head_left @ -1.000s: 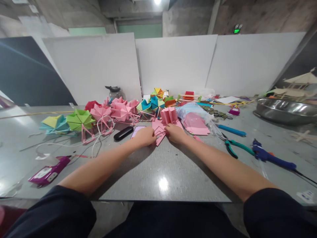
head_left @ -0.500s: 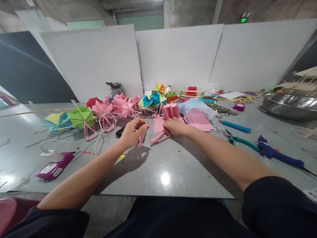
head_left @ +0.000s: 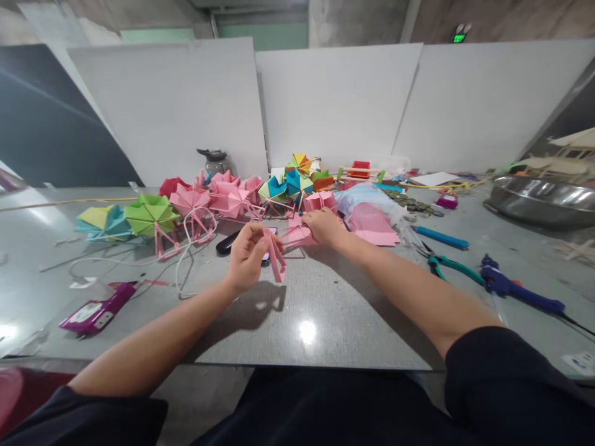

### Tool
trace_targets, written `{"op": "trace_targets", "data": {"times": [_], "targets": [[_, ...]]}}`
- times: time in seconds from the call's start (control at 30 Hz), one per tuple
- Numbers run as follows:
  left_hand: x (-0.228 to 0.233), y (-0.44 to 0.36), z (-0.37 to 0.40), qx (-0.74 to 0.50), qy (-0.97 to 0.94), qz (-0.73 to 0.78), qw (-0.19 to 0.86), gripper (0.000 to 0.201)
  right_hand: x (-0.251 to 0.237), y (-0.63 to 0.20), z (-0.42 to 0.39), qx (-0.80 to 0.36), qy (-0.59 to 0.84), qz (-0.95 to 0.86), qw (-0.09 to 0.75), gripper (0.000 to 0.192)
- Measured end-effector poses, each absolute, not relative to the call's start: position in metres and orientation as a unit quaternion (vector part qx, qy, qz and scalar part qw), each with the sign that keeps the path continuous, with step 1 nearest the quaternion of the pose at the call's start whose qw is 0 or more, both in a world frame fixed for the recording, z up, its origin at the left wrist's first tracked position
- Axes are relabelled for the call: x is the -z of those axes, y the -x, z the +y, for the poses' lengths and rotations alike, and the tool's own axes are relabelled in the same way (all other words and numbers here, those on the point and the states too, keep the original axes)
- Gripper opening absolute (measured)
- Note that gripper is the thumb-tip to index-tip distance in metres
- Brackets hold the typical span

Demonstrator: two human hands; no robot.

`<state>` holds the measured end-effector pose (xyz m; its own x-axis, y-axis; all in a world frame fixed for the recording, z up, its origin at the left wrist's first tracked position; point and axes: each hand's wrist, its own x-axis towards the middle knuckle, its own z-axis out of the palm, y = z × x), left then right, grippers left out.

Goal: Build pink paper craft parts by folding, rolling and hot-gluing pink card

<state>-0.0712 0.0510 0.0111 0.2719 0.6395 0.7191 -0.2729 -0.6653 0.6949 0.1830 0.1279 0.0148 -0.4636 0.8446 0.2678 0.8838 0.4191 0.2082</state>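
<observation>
Between the thumb and fingers of my left hand [head_left: 248, 257], a folded pink paper strip [head_left: 277, 261] hangs above the table. My right hand [head_left: 324, 226] is closed, its fingertips down among the pink paper pieces, and what they grip is hidden. Pink paper sheets [head_left: 297, 230] lie just left of it, and an upright folded pink paper piece [head_left: 320, 200] stands behind. Behind my left hand, a phone [head_left: 266, 259] shows partly, next to a black object [head_left: 225, 245].
Folded paper umbrella shapes, including a green one [head_left: 152, 214], stand at the back left among a white cable [head_left: 179, 269]. A purple power strip [head_left: 100, 310] lies left. Pliers [head_left: 458, 266], a blue glue gun [head_left: 520, 288] and a steel basin [head_left: 543, 201] are on the right.
My left hand has turned and brought the pink strip slightly right, uncovering the phone. My right hand has shifted slightly up and left, and the pink strip frame beside it has moved.
</observation>
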Motion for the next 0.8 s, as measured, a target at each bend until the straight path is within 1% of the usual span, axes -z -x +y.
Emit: {"op": "trace_targets", "data": {"times": [0.13,0.27,0.53,0.67,0.8], "targets": [[-0.005,0.068,0.048,-0.606,-0.701,0.093,0.364,0.021,-0.028,-0.174,0.128,0.206,0.509,-0.831,0.088,0.039],[-0.006,0.071,0.051,-0.624,-0.697,0.080,0.345,0.021,-0.039,-0.168,0.125,0.232,0.493,-0.833,0.099,0.039],[-0.019,0.081,0.064,-0.709,-0.636,0.111,0.285,0.023,-0.047,-0.166,0.114,0.242,0.520,-0.809,0.130,0.036],[-0.027,0.085,0.068,-0.749,-0.594,0.118,0.268,0.026,-0.059,-0.163,0.098,0.244,0.527,-0.801,0.146,0.038],[-0.034,0.087,0.069,-0.789,-0.558,0.081,0.244,0.018,-0.082,-0.157,0.072,0.259,0.521,-0.798,0.158,0.036]]}}
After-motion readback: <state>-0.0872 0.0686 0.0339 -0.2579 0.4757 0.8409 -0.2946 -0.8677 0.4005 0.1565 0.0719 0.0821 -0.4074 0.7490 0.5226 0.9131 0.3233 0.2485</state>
